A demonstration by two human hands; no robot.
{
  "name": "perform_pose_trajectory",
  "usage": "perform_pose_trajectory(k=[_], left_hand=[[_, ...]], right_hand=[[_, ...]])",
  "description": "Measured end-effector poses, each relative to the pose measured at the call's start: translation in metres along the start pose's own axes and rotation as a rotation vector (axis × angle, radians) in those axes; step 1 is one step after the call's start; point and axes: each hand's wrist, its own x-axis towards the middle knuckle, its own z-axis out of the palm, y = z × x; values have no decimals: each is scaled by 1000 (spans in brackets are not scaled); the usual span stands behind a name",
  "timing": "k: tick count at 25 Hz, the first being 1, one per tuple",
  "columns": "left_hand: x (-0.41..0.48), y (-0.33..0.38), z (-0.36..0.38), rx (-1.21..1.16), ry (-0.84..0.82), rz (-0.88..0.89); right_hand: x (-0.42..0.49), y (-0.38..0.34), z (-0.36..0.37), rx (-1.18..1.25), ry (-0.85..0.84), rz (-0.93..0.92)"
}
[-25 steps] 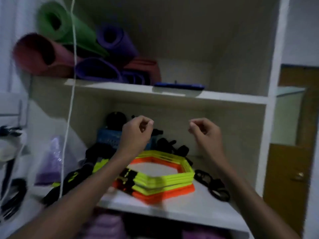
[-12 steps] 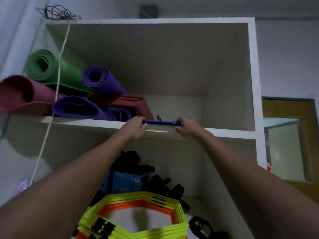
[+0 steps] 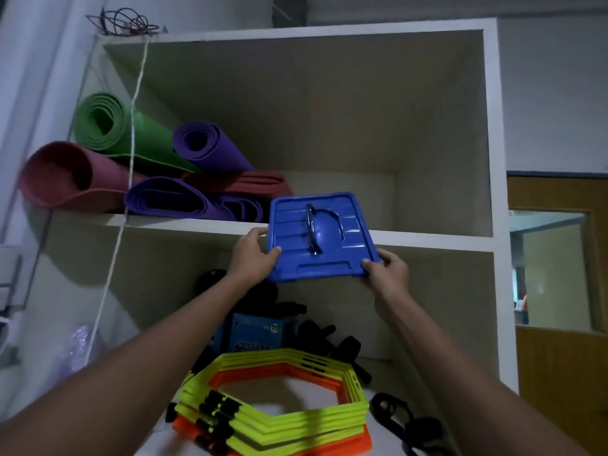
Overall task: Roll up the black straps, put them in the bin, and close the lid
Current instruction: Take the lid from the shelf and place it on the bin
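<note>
Nearest you, below your hands, yellow and orange hexagon rings (image 3: pixel 279 413) lie stacked, with black straps (image 3: pixel 332 340) behind them beside the blue bin (image 3: pixel 256 334). Above, your left hand (image 3: pixel 253 255) and right hand (image 3: pixel 390 274) each grip a near corner of the blue lid (image 3: pixel 324 238). Beyond lie rolled mats (image 3: pixel 158 166).

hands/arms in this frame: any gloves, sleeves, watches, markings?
None visible. The left hand and right hand are bare, with no gloves and no rings that show. Both forearms are uncovered right down to the bottom frame edge: no sleeves, watch, wristband or bracelet. Light is dim, so small marks could not be told.
</note>
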Motion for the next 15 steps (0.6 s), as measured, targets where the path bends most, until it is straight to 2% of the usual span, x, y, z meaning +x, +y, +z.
perform_pose_trajectory(k=[3, 5, 9, 15], left_hand=[[-19, -19, -18, 45, -68, -34], [-32, -37, -41, 54, -33, -73], [-78, -83, -98, 85, 45, -64], [-212, -176, -164, 213, -30, -262]], right_hand=[[-42, 20, -15, 24, -118, 0], [-72, 34, -24, 85, -176, 37], [-153, 80, -33, 292, -243, 247], [-287, 176, -22, 365, -52, 526]])
